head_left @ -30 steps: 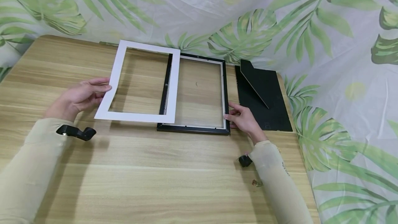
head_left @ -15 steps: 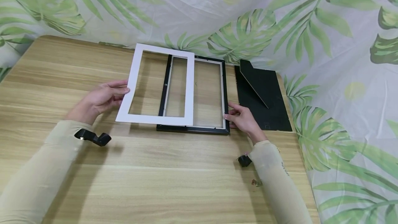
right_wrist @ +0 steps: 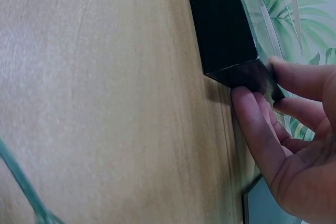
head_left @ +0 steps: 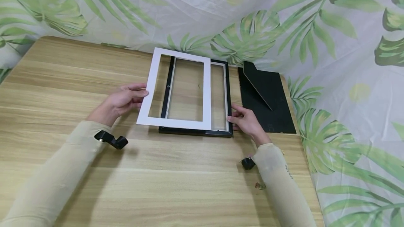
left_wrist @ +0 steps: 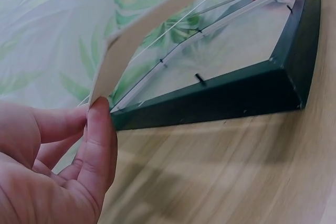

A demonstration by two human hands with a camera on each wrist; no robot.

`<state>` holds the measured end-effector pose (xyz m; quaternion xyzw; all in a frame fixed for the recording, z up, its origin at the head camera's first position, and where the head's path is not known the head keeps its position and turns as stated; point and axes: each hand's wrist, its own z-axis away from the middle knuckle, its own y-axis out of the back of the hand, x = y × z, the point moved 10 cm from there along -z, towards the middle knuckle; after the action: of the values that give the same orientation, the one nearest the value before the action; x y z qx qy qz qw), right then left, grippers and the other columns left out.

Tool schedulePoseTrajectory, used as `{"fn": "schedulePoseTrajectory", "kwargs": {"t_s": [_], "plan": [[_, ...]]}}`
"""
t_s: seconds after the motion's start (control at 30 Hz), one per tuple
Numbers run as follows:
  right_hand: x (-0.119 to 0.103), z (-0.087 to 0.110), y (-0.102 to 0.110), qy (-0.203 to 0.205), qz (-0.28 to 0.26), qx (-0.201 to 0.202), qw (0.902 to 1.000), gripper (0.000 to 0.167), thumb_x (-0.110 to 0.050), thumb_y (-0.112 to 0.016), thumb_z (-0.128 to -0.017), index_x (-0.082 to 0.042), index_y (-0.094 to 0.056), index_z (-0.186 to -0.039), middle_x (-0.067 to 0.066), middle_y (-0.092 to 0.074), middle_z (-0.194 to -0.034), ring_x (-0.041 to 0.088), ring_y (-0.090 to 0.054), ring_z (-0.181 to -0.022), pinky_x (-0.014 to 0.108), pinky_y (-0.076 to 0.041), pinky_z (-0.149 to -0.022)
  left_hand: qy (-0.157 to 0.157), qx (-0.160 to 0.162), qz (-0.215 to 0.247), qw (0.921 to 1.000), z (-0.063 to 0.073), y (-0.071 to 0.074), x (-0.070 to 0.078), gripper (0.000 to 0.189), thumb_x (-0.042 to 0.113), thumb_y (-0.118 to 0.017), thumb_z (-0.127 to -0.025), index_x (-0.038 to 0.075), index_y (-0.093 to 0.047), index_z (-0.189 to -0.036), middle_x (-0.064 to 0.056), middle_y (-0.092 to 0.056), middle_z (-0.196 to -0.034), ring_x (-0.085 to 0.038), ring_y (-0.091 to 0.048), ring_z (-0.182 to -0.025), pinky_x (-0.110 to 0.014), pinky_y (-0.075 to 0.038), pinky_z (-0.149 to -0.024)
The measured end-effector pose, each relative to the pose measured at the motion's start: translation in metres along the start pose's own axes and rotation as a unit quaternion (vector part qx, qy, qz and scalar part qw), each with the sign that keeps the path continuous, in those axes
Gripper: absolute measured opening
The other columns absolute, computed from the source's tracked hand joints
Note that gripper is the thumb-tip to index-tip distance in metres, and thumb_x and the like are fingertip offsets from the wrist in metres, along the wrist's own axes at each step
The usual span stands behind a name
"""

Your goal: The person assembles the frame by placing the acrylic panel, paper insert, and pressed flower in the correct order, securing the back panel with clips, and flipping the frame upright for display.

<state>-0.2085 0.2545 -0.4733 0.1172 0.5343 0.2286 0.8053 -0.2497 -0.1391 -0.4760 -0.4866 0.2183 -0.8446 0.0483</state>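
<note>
In the head view, a white picture mat [head_left: 175, 123] hangs at a slight tilt above the black picture frame [head_left: 195, 132], covering much of its left part. My left hand [head_left: 121, 101] pinches the mat's left edge between thumb and fingers; the left wrist view shows this mat [left_wrist: 113, 64] bent a little there, over the frame [left_wrist: 220, 100]. The frame lies on the table with clear glass and small dark tabs along its inner rim. My right hand [head_left: 247, 122] grips the frame's right side, thumb on the upper edge, as the right wrist view shows near the frame corner [right_wrist: 223, 24].
A black backing board [head_left: 281, 111] with a raised easel leg [head_left: 257, 83] lies right of the frame, near the right edge of the wooden table [head_left: 176, 185]. Leaf-patterned cloth [head_left: 202, 6] hangs behind the table and along its right side.
My left hand has carried the mat to the right, from mostly left of the frame to over much of it. My right hand and the frame have stayed put.
</note>
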Motion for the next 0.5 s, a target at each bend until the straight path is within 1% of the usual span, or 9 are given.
{"fn": "schedulePoseTrajectory", "kwargs": {"t_s": [0.2, 0.3, 0.37, 0.4, 0.5], "plan": [[0.001, -0.001, -0.001, 0.001, -0.003, 0.001, 1.0, 0.066, -0.011, -0.072, -0.094, -0.019, -0.044, -0.154, 0.016, -0.056, -0.12, 0.025, -0.059, -0.092, 0.035, -0.06, -0.075, -0.004, 0.004, -0.022, 0.9998, -0.008, -0.01, -0.004, 0.028, -0.003, -0.062, -0.097, 0.022, -0.075, -0.098, -0.003, -0.073, -0.085, -0.015, -0.069, -0.074, -0.028, -0.058, -0.068], [0.001, -0.001, 0.0, 0.003, -0.005, 0.0, 1.0, 0.067, -0.012, -0.072, -0.094, -0.018, -0.044, -0.154, 0.016, -0.056, -0.12, 0.025, -0.059, -0.092, 0.035, -0.06, -0.075, -0.004, 0.008, -0.03, 0.9995, -0.012, -0.015, -0.006, 0.024, -0.002, -0.063, -0.097, 0.019, -0.072, -0.103, -0.003, -0.072, -0.085, -0.015, -0.068, -0.074, -0.027, -0.058, -0.068], [0.001, -0.001, 0.0, 0.004, -0.004, -0.001, 1.0, 0.067, -0.012, -0.072, -0.094, -0.018, -0.043, -0.154, 0.016, -0.056, -0.12, 0.024, -0.058, -0.092, 0.035, -0.06, -0.075, -0.004, 0.013, -0.038, 0.9992, -0.015, -0.019, -0.007, 0.024, -0.002, -0.064, -0.097, 0.014, -0.069, -0.113, -0.003, -0.072, -0.085, -0.015, -0.067, -0.073, -0.027, -0.058, -0.069], [0.001, -0.001, 0.0, 0.005, -0.004, -0.002, 1.0, 0.067, -0.012, -0.072, -0.094, -0.018, -0.043, -0.154, 0.016, -0.056, -0.12, 0.024, -0.058, -0.092, 0.035, -0.06, -0.075, -0.004, 0.015, -0.043, 0.999, -0.017, -0.021, -0.008, 0.026, -0.002, -0.063, -0.097, 0.01, -0.066, -0.12, -0.002, -0.071, -0.085, -0.014, -0.067, -0.073, -0.027, -0.058, -0.069], [0.002, -0.001, -0.001, 0.007, -0.006, 0.0, 1.0, 0.066, -0.011, -0.072, -0.094, -0.017, -0.044, -0.154, 0.016, -0.057, -0.119, 0.024, -0.058, -0.092, 0.035, -0.06, -0.074, -0.003, 0.018, -0.059, 0.9981, -0.021, -0.028, -0.01, 0.043, -0.001, -0.062, -0.097, 0.0, -0.052, -0.14, 0.0, -0.071, -0.084, -0.013, -0.066, -0.073, -0.026, -0.057, -0.069]]}}
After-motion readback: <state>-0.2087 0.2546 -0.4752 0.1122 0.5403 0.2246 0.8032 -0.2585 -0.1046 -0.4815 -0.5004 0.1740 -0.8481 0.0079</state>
